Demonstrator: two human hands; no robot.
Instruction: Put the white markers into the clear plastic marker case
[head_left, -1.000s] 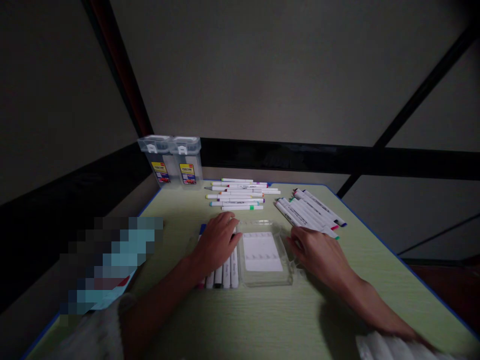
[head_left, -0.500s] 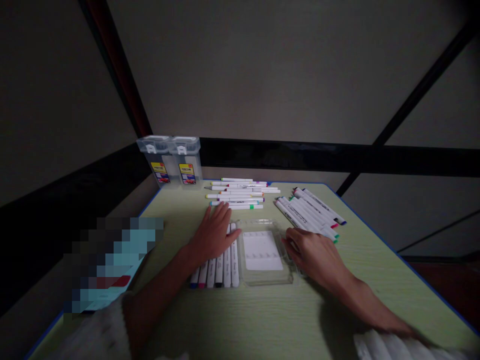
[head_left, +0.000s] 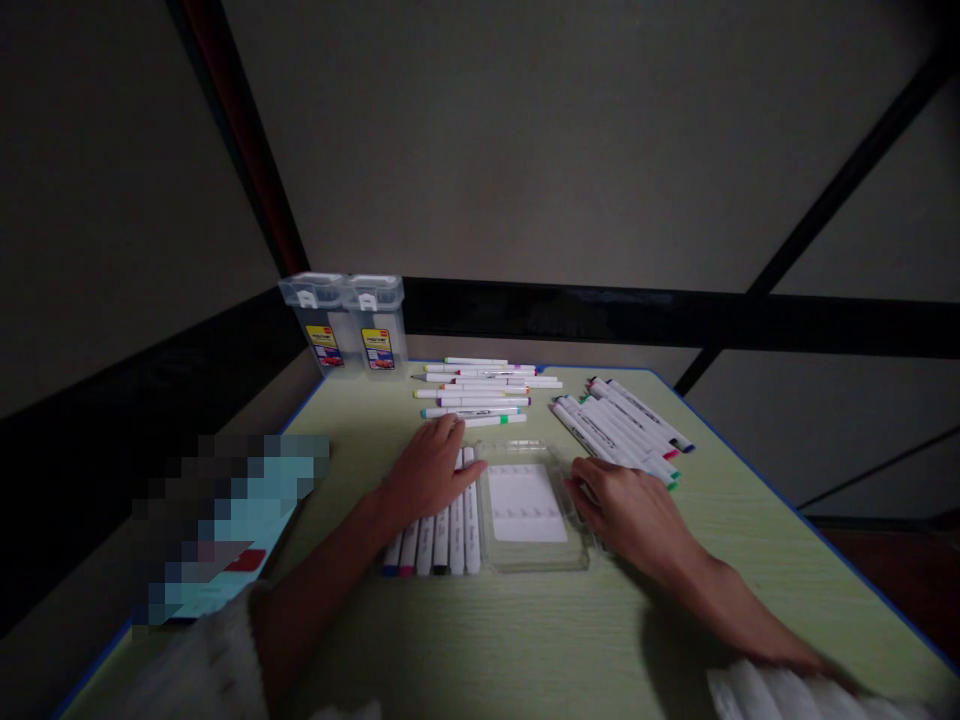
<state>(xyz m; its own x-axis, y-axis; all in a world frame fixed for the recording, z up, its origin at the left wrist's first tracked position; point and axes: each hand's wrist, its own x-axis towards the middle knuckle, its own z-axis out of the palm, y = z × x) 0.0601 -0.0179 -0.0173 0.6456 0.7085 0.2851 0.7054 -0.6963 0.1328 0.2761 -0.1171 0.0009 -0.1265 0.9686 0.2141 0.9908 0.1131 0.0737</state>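
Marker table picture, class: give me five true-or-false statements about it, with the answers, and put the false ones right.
1. Two clear boxes stand at the back left of the table. True.
2. Both boxes have their lids off. False: both lids are on.
3. The left hand is over a row of pens. True.
4. The right hand is at the right side of the clear tray. True.
5. The two hands are clasped together. False: they are apart, with the clear tray between them.
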